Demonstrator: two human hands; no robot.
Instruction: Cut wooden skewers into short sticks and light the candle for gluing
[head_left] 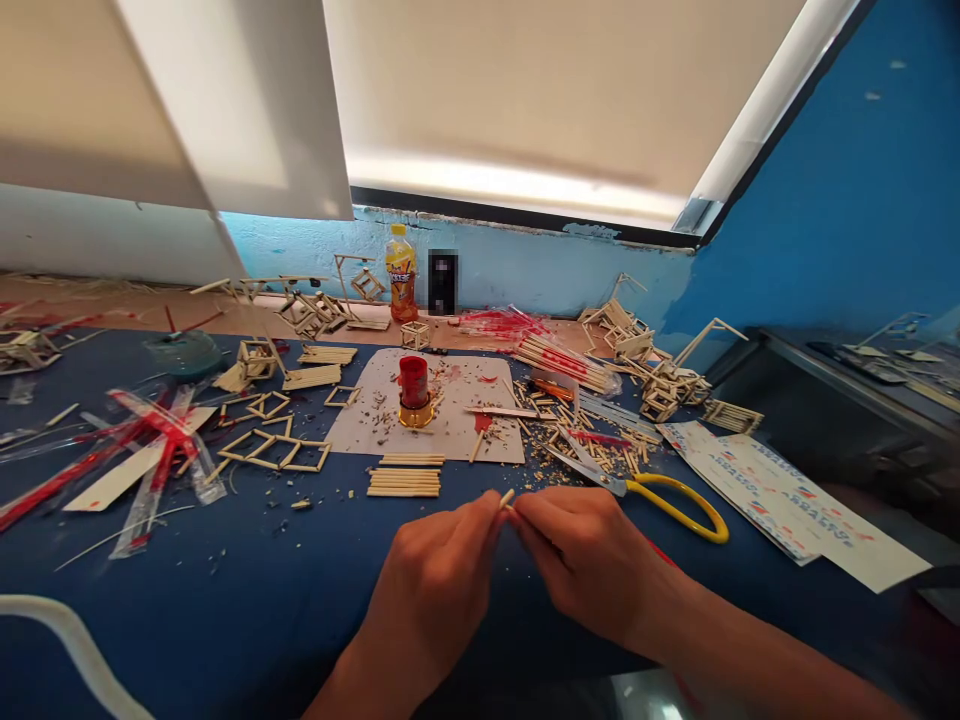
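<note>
My left hand [439, 580] and my right hand [581, 555] meet above the blue cloth near the front edge. Together their fingertips pinch a short wooden stick [508, 497], its pale end poking up between them. Just beyond the hands lies a neat pile of cut sticks [405, 478]. Yellow-handled scissors [645, 490] lie right of my right hand. A red candle in a gold holder [413, 391] stands on a cardboard sheet [442, 420] further back.
Square stick frames [274, 447] lie left of the cardboard, with red-and-clear wrappers [142, 450] further left. Stick bundles and small stick structures [660, 380] crowd the back right. An orange drink bottle [401, 273] stands by the wall. Printed paper sheets [780, 500] lie right.
</note>
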